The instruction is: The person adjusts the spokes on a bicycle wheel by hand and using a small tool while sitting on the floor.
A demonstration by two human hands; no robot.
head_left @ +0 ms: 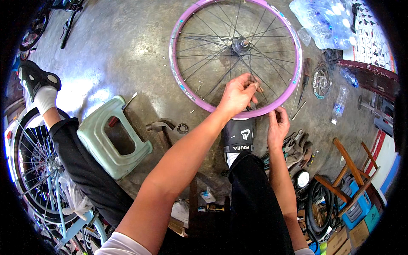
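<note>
A bare bicycle wheel with a purple rim [293, 76], dark spokes and a black hub [241, 46] lies ahead of me, its near edge by my black shoe [240, 134]. My left hand [241, 94] reaches over the near rim, its fingers closed round a thin spoke on the inner side. Just outside the rim's near right edge, my right hand [278, 126] pinches with thumb and fingers; whatever is between them is too small to make out. Small silver pieces that look like spoke nipples are scattered on the floor around the wheel.
A pale green plastic stool [95, 127] stands to the left. Rightward lie a screwdriver [307, 72], a brake disc [321, 83], a plastic bottle [339, 104] and gloves [299, 151]. A wooden stool frame [340, 170] leans at the lower right; a bicycle wheel [19, 157] stands far left.
</note>
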